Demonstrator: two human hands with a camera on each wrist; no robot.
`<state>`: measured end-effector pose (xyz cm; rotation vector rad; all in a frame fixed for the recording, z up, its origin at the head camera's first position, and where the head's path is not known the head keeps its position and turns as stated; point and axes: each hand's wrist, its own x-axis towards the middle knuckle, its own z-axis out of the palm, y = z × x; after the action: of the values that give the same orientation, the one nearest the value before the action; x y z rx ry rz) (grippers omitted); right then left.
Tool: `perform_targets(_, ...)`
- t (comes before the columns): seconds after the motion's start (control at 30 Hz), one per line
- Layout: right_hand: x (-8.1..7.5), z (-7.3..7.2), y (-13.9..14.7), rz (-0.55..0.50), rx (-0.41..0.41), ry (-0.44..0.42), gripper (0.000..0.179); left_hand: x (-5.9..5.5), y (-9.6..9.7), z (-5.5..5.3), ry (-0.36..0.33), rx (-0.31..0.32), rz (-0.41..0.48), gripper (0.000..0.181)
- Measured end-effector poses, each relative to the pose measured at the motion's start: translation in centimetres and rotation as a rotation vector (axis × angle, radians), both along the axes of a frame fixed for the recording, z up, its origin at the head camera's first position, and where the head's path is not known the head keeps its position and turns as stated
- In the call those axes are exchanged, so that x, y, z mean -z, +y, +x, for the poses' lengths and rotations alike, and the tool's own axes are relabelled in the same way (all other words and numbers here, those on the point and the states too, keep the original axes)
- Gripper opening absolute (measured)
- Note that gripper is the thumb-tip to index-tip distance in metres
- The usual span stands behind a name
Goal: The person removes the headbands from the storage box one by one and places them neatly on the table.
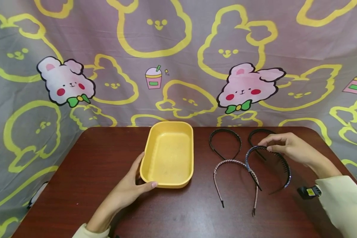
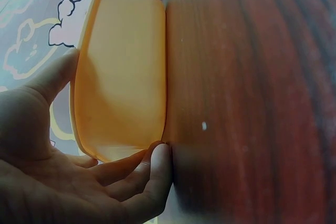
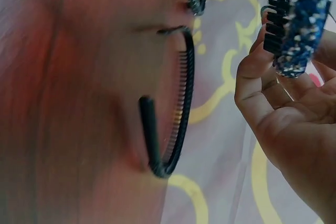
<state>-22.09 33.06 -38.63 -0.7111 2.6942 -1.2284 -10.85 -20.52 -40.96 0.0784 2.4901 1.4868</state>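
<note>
My left hand [image 1: 128, 186] grips the near left corner of a yellow plastic basin [image 1: 188, 182], thumb over the front rim. In the left wrist view its fingers [image 2: 157, 174] curl round the basin's end, low by the table. My right hand [image 1: 291, 148] pinches a blue glittery headband [image 1: 289, 173] at the top of its arch, toothed inside, tips downward. This headband overlaps a pink braided headband [image 1: 230, 161] in the head view. Behind lie a black headband [image 1: 225, 130] and, beside my right fingers, another black toothed headband [image 3: 188, 93], partly hidden in the head view.
The dark reddish wooden table [image 1: 95, 158] backs onto a grey curtain [image 1: 178, 66] with yellow outlines and cartoon rabbits. A small black device [image 1: 309, 192] sits at my right sleeve [image 1: 342, 198].
</note>
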Motion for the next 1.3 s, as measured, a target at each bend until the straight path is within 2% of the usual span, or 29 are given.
perform_targets(0.3, 0.3, 0.6, 1.5, 0.028, -0.014, -0.009, 0.022, 0.1, -0.1, -0.1, 0.005, 0.009, 0.008, 0.112)
perform_targets(0.5, 1.2, 1.1, 2.5, 0.037, -0.029, -0.028, 0.021, 0.2, -0.1, -0.1, 0.009, 0.013, 0.007, 0.112)
perform_targets(0.77, 2.2, 1.3, 3.6, 0.049, -0.052, 0.013, 0.024, 0.2, -0.2, -0.1, 0.003, 0.014, 0.003, 0.113)
perform_targets(1.3, 2.8, 1.9, 4.2, 0.086, -0.072, 0.041, 0.027, 0.0, 0.0, -0.1, -0.005, 0.005, 0.003, 0.112)
